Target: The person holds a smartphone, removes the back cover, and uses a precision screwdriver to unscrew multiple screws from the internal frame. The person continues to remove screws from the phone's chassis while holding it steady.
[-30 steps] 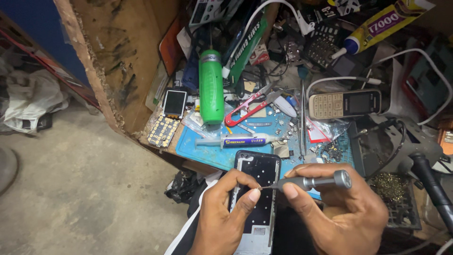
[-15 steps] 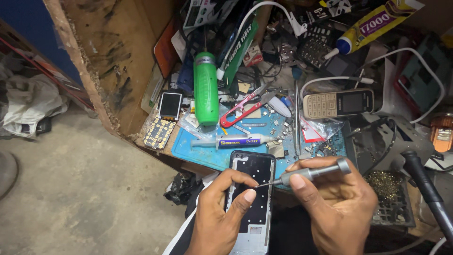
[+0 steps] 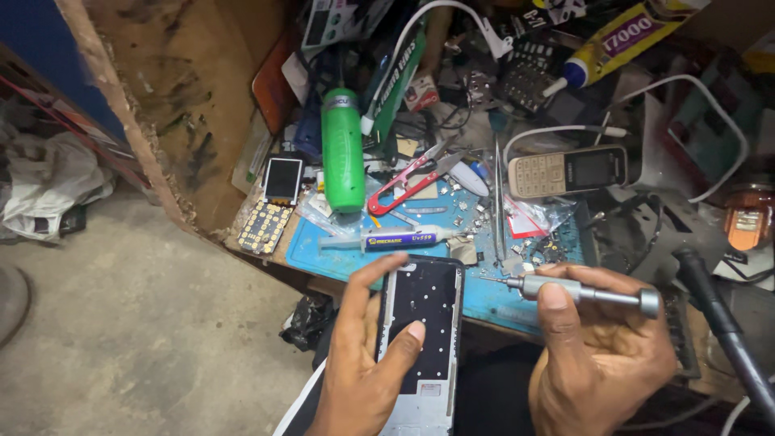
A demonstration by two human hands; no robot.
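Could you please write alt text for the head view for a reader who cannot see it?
The left hand holds an opened phone while the right hand holds a silver screwdriver beside it, above a cluttered blue mat with a green bottle and red snips.

**Metal, plastic and worn wood**

The slim grey screwdriver (image 3: 577, 291) looks like brushed metal, matt with a dull sheen. The opened black phone chassis (image 3: 424, 323) has a matt, dotted inner plate in a pale, smooth frame. The blue work mat (image 3: 339, 257) seems rubbery and scuffed. The green cylindrical bottle (image 3: 342, 153) is glossy plastic. The red-handled snips (image 3: 408, 187) have bare steel blades. The brown board wall (image 3: 182, 105) is rough, stained wood.
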